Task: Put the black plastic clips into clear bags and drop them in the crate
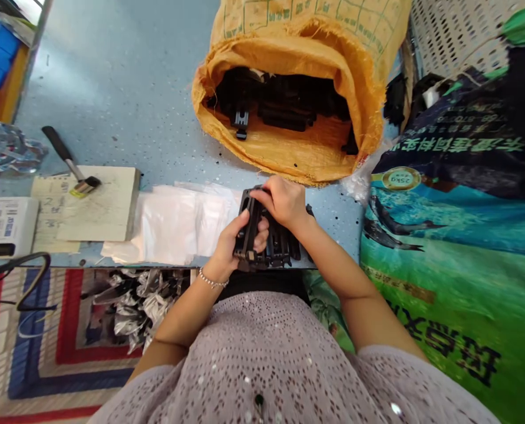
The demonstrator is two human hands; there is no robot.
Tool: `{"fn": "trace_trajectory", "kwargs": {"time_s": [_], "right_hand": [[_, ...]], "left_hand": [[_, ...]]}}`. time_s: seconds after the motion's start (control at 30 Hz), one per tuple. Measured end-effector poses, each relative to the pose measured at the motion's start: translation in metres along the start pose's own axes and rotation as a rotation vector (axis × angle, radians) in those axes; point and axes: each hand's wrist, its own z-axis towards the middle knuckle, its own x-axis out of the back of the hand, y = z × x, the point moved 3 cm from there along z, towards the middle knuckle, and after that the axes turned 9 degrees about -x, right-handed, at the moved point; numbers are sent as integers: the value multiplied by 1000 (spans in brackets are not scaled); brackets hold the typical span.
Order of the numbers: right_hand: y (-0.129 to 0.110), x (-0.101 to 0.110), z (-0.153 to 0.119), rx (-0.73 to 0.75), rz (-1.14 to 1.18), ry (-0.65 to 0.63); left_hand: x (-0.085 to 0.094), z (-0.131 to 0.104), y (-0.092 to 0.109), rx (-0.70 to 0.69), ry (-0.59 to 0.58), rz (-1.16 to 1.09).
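Observation:
My left hand (pixel 232 239) is wrapped round a long black slotted part (pixel 252 227) at the table's front edge, thumb on its near side. At the part's far end, my right hand (pixel 284 200) closes with thumb and bent fingers pressed on it. Under and beside my right wrist lie several more black parts (pixel 282 244), partly hidden by my arm. Just beyond my hands, an orange woven sack (pixel 297 162) lies with its mouth toward me, and black pieces (pixel 284 115) show inside. Clear plastic bags (pixel 174 221) lie flat to the left of my left hand.
Further left are a notepad (pixel 112 206), a brush (pixel 65 154) and a white box (pixel 11 221). A green and blue printed sack (pixel 461 253) stands on the right. Below the table edge, a striped basket (pixel 27 353) holds silvery wrapped pieces (pixel 142 303).

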Motion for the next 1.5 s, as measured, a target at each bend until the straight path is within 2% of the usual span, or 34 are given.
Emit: {"fn": "trace_trajectory", "kwargs": {"time_s": [0.1, 0.23, 0.3, 0.37, 0.4, 0.47, 0.5, 0.57, 0.67, 0.73, 0.83, 0.87, 0.9, 0.97, 1.07, 1.13, 1.2, 1.27, 1.4, 1.47, 1.5], "right_hand": [[-12, -1, -15, -120, -28, -69], [-47, 4, -64, 41, 159, -224], [-54, 1, -86, 41, 262, -356], [-46, -3, -101, -74, 341, -483], [-37, -3, -105, -127, 348, -502], [-13, 2, -108, -182, 271, -401], [-1, 7, -107, -186, 210, -310], [17, 17, -103, -195, 111, -167], [16, 30, -95, -142, 64, -91], [-3, 35, -89, 23, 67, -140], [-33, 33, -84, 331, 103, -365], [-37, 32, -83, 377, 100, -420], [-37, 31, -82, 376, 90, -441], [-29, 26, -78, 267, 88, -407], [-14, 15, -76, -52, 269, -334], [-13, 2, -78, -309, 553, -366], [-24, -14, -81, -533, 870, -445], [-46, -31, -81, -669, 1113, -520], [-102, -75, -71, -746, 1385, -552], [-124, -104, -65, -758, 1462, -548], [-132, -117, -64, -770, 1475, -541]], "left_hand": [[9, 2, 0, -48, 137, 15], [16, 0, 5, -151, 273, 153], [17, -4, 9, -218, 299, 264], [22, -10, 14, -351, 309, 475], [26, -12, 16, -434, 311, 612], [37, -16, 15, -539, 298, 857], [44, -17, 12, -526, 286, 919], [59, -17, 2, -375, 269, 881], [66, -24, -6, -161, 226, 693], [57, -34, -1, -103, 107, 672], [44, -55, 12, 11, -126, 687], [46, -61, 18, 31, -152, 693], [51, -66, 24, 8, -120, 720], [73, -72, 40, -184, 110, 899], [112, -79, 62, -556, 579, 1363], [132, -80, 69, -619, 726, 1565], [148, -79, 75, -604, 775, 1559], [160, -79, 81, -585, 785, 1396], [167, -81, 87, -549, 719, 1015], [164, -86, 89, -611, 686, 943], [161, -90, 91, -647, 665, 979]]}}
